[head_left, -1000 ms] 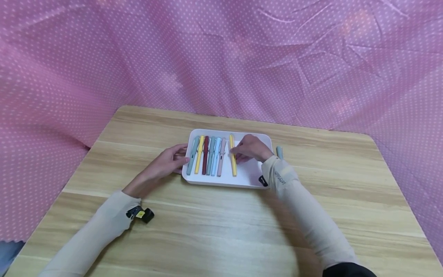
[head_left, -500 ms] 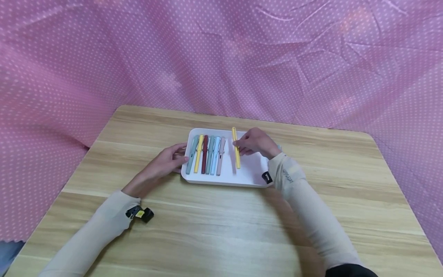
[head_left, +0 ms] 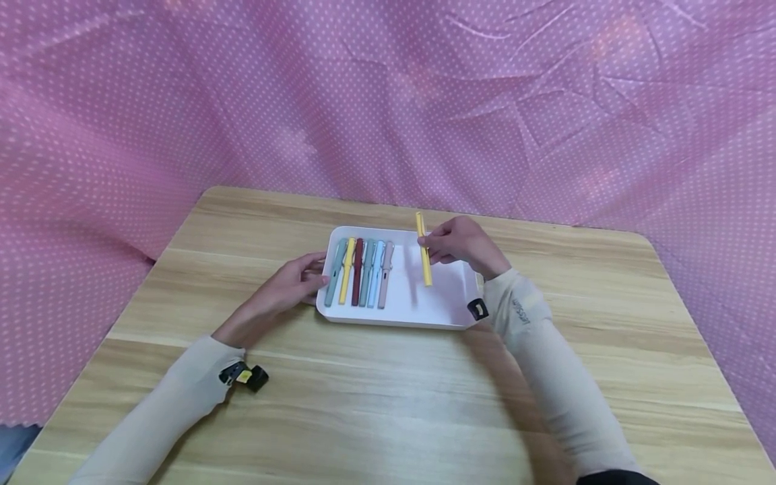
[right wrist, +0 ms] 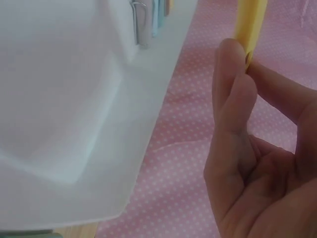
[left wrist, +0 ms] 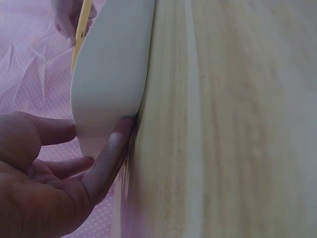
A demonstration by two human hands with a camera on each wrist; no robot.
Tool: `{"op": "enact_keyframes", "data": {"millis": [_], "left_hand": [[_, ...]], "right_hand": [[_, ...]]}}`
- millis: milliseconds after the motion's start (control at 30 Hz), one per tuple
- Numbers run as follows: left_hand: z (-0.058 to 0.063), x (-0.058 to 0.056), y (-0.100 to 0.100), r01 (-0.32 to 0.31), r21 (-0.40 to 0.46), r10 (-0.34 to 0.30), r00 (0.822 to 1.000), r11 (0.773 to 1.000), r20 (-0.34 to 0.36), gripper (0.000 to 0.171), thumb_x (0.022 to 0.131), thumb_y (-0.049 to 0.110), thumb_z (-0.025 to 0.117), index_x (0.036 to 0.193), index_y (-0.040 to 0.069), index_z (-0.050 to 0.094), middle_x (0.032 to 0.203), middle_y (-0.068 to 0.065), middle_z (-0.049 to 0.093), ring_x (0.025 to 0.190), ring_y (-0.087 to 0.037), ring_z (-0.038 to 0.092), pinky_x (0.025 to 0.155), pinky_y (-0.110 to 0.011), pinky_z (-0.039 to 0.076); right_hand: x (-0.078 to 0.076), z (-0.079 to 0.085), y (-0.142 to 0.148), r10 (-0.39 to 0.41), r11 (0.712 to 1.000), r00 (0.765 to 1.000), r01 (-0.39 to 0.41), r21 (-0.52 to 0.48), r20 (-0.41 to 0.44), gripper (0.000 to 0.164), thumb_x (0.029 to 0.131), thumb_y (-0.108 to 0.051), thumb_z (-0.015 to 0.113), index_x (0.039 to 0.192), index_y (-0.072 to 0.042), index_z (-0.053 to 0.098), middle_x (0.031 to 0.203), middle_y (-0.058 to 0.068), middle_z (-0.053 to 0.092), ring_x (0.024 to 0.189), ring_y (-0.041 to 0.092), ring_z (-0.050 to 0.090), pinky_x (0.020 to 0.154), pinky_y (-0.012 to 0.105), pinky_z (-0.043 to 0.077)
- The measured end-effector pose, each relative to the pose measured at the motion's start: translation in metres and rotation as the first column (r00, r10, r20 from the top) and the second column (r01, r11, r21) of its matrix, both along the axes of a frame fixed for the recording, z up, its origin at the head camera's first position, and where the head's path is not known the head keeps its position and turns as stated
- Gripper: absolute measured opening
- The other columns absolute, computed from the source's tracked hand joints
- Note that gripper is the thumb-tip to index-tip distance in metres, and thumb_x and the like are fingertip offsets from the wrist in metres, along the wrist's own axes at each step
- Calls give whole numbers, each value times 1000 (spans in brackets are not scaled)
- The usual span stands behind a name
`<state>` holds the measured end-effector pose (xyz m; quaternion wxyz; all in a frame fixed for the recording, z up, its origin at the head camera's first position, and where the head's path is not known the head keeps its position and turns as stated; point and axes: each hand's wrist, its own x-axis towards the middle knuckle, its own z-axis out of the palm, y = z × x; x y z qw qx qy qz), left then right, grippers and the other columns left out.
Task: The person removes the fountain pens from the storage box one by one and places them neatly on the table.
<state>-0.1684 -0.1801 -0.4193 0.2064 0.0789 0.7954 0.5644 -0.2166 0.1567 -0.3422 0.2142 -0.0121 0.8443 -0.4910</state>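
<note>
My right hand (head_left: 467, 244) pinches a yellow pen (head_left: 427, 272) between thumb and fingertips, holding it up over the right half of a shallow white tray (head_left: 442, 311). The right wrist view shows the fingers bent against the lower end of that yellow pen (right wrist: 251, 20). At the tray's left end, my left hand (head_left: 289, 284) grips the rim and wall, the thumb at the rim. Inside the tray's left half several capped pens lie side by side: a green pen (head_left: 332, 286), another yellow pen (head_left: 346, 276), a dark red pen (head_left: 358, 273), a light blue pen (head_left: 374, 279) and a pinkish pen (head_left: 384, 283).
A wooden table (head_left: 364, 397) lies under the tray. Pink dotted cloth (head_left: 388, 121) hangs behind and beside it. A green object (right wrist: 29, 234) shows beside the tray at the bottom of the right wrist view.
The right hand has lifted the yellow pen off the tray floor and moved it up and to the right. My left hand stays at the tray's left end; the row of pens is unchanged.
</note>
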Motion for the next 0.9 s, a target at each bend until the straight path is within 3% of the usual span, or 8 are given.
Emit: {"op": "enact_keyframes", "data": {"millis": [333,733,900], "left_hand": [[-2,-1,0,8,-3,-8,1000,1000,-15,65,107,6,55,163,-2,22,150,-31,44,130,-45,54,90,-37,64],[-2,-1,0,8,-9,-8,1000,1000,-15,65,107,6,55,163,-2,23,149,-31,44,130,-45,54,90,-37,64],[-1,-1,0,10,-6,-10,1000,1000,-12,65,107,6,54,163,-2,22,149,-31,44,130,-45,54,89,-37,64]], "right_hand": [[7,9,17,-52,999,997,52,-1,-61,35,100,-26,73,117,4,71,95,12,75,89,24,73,80,28,64],[13,9,40,-100,995,989,98,-26,-109,39,101,-27,72,119,8,70,101,15,76,82,17,72,77,26,64],[16,7,52,-124,992,986,119,-46,-115,41,101,-27,72,121,9,69,100,13,75,82,15,72,85,34,65]]}}
